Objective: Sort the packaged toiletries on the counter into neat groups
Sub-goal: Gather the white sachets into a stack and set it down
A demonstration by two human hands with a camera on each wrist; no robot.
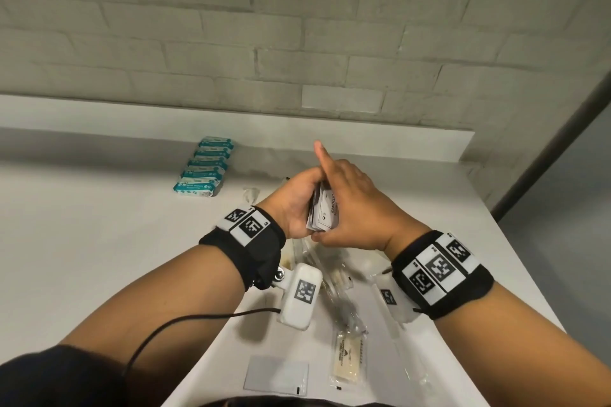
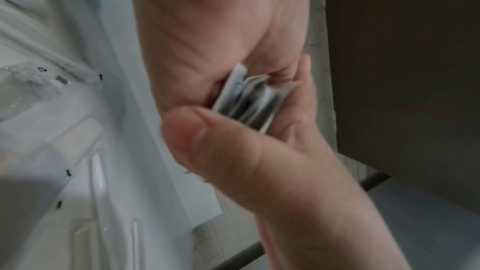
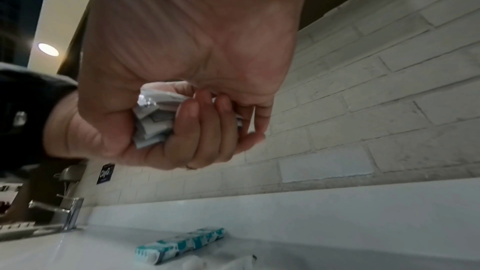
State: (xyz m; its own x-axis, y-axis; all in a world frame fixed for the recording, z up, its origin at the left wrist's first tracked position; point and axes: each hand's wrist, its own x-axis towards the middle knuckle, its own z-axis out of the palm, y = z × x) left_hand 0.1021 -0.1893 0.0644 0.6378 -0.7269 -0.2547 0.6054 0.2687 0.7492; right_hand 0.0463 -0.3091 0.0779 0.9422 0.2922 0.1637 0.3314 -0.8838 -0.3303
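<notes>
Both hands meet above the white counter (image 1: 99,241) around a stack of white sachets (image 1: 325,212) with black print. My left hand (image 1: 296,200) cups the stack from the left with its fingers curled round it, as the right wrist view shows on the sachets (image 3: 153,118). From the right, my right hand (image 1: 355,208) holds the same stack, thumb under its lower edge and index finger pointing straight out. The left wrist view shows the sachets' edges (image 2: 249,100) fanned between palm and thumb. A neat row of teal packs (image 1: 205,165) lies at the back left.
Under and in front of the hands lie several clear-wrapped items: a long thin pack (image 1: 391,324), a dark item in plastic (image 1: 345,309), a beige pack (image 1: 347,363) and a flat grey sachet (image 1: 277,375). A tap (image 3: 70,213) stands far left. A brick wall backs the counter.
</notes>
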